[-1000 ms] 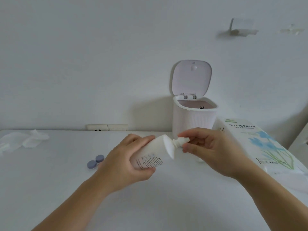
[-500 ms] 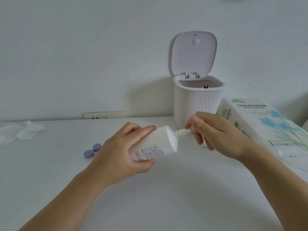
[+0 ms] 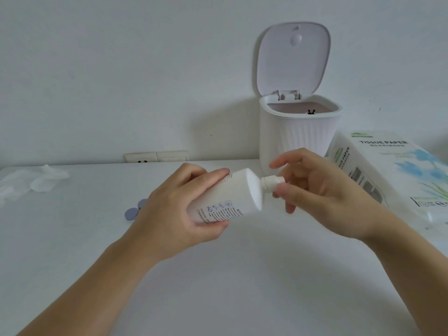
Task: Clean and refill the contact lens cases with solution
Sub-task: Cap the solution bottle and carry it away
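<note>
Lens case (image 3: 136,210) with blue caps sits shut on the bench (image 3: 242,275), just left of the left hand (image 3: 179,214), whose grip is clamped on the tilted solution bottle (image 3: 230,197). The right hand (image 3: 322,192) pinches the bottle's cap (image 3: 271,182); a steady bottle and a twist confined to those fingertips would likely free it without a spill.

Just one view here, a wide-angle head cam looking forward and slightly down over the white worktop (image 3: 218,299) toward the wall. Both forearms come in from the bottom corners, so the left hand (image 3: 169,214) and right hand (image 3: 322,190) sit close to the lens, about mid-frame. Further back against the wall you get the small bin (image 3: 298,141) with its lid up, and the tissue pack (image 3: 392,170) runs off the right edge. Straight lines bend a bit toward the edges. No second view, so nothing overlaps.
</note>
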### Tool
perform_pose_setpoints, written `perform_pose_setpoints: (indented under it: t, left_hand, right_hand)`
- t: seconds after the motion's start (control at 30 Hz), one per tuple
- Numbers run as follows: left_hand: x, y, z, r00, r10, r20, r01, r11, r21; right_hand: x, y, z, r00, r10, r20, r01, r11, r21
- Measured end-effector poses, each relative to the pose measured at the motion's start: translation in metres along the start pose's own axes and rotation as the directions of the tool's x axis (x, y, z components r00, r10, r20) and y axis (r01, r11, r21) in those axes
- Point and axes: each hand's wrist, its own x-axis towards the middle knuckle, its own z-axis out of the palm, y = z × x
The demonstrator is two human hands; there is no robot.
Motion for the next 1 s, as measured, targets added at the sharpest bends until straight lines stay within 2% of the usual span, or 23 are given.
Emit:
perform_pose_setpoints:
  t: [0.07, 0.17, 0.27, 0.4, 0.57, 0.7, 0.8, 0.9, 1.0]
  left_hand:
    - [0.000, 0.001, -0.001, 1.000, 0.011, 0.003, -0.011, 1.000, 0.003]
    - [0.000, 0.001, 0.000, 1.000, 0.024, 0.014, -0.024, 0.999, 0.033]
    - [-0.001, 0.001, 0.000, 1.000, 0.020, 0.009, -0.020, 0.999, 0.036]
    - [0.000, 0.002, 0.000, 0.999, 0.042, 0.024, -0.044, 0.998, 0.054]
    - [-0.003, 0.010, -0.003, 0.998, 0.063, 0.026, -0.063, 0.998, 0.021]
    - [-0.004, 0.017, -0.002, 0.990, 0.139, 0.017, -0.139, 0.990, -0.009]
    - [-0.002, 0.018, -0.002, 0.985, 0.170, -0.030, -0.169, 0.986, 0.010]
    - [-0.002, 0.019, 0.001, 0.967, 0.235, -0.100, -0.226, 0.969, 0.096]
    - [-0.001, 0.019, 0.006, 0.953, 0.272, -0.130, -0.251, 0.955, 0.161]
  right_hand:
    - [-0.002, 0.004, 0.005, 1.000, -0.005, -0.008, 0.004, 0.996, -0.087]
    - [-0.001, 0.007, 0.010, 0.995, 0.043, -0.089, -0.067, 0.956, -0.285]
    - [-0.003, 0.007, 0.012, 0.998, 0.027, -0.063, -0.042, 0.965, -0.257]
    - [-0.006, 0.010, 0.021, 0.997, -0.068, -0.034, 0.053, 0.942, -0.330]
    - [-0.007, 0.010, 0.024, 0.980, -0.174, -0.093, 0.110, 0.871, -0.479]
    - [-0.005, 0.006, 0.030, 0.936, -0.297, -0.189, 0.149, 0.820, -0.553]
    - [-0.004, 0.002, 0.038, 0.917, -0.273, -0.292, 0.092, 0.856, -0.509]
    - [-0.005, 0.002, 0.045, 0.923, -0.128, -0.364, 0.005, 0.947, -0.322]
    - [-0.006, 0.004, 0.047, 0.921, -0.019, -0.389, -0.068, 0.976, -0.209]
